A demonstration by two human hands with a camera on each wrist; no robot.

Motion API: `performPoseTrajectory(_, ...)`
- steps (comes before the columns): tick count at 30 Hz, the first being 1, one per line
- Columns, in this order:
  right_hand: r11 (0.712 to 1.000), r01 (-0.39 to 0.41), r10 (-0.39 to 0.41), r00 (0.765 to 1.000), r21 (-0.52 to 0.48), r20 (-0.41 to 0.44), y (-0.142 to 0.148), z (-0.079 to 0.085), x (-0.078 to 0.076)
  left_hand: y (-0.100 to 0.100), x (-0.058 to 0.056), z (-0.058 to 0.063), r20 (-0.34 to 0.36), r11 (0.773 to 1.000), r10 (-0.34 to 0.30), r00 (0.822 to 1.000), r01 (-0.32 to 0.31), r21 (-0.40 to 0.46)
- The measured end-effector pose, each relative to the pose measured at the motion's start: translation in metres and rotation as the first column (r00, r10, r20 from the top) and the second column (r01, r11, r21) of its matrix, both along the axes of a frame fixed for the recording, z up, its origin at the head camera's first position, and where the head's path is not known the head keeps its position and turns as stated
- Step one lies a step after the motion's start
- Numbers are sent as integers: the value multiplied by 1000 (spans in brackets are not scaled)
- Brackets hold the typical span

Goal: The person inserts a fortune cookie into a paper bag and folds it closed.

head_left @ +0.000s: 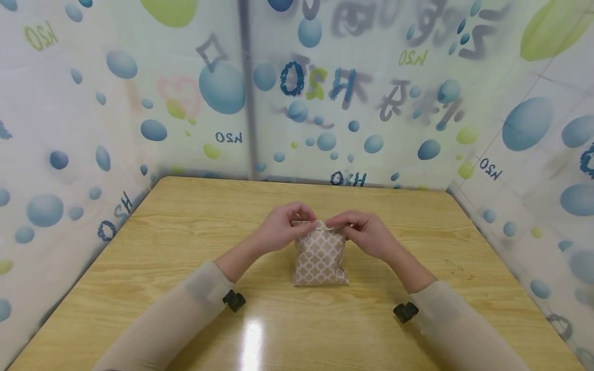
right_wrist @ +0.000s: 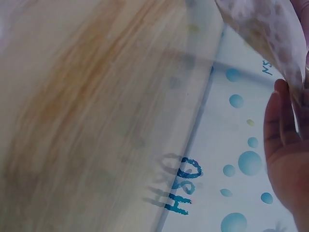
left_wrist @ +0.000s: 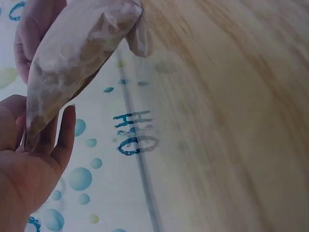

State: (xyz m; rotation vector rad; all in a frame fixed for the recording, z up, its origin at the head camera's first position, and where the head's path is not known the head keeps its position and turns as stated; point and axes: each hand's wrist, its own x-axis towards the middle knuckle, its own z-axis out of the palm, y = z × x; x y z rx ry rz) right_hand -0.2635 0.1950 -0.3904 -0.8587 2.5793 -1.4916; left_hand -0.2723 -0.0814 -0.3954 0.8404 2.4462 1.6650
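A small tan paper bag (head_left: 320, 257) with a white lattice pattern stands upright at the middle of the table. Its top edge is pinched at the left corner by my left hand (head_left: 283, 226), thumb in front and fingers behind. On the other side my right hand (head_left: 366, 232) pinches the top edge near the right corner. Between the fingertips a whitish strip of the bag's top shows. The left wrist view has the bag (left_wrist: 77, 53) from its side, bulging in the middle and narrowing to the pinched edge. What the bag contains is hidden.
The bag stands on a glossy wood-grain table (head_left: 185, 221). Behind it and at both sides hang wall sheets (head_left: 287, 129) printed with blue and green bubbles. A small black clip (head_left: 234, 301) sits at the left cuff and another black clip (head_left: 406, 312) at the right cuff.
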Motion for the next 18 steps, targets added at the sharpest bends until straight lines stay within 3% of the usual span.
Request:
performPoseTrajectory(6, 997, 62, -65, 997, 53, 47, -11, 6, 1, 4, 4, 1, -27, 1000, -6, 1000, 7, 26)
performPoseTrajectory(11, 996, 34, -40, 997, 83, 68, -24, 7, 2, 7, 9, 0, -66, 999, -7, 998, 10, 48)
performPoseTrajectory(18, 995, 86, -83, 995, 56, -55, -28, 5, 7, 9, 9, 0, -107, 999, -21, 994, 24, 31)
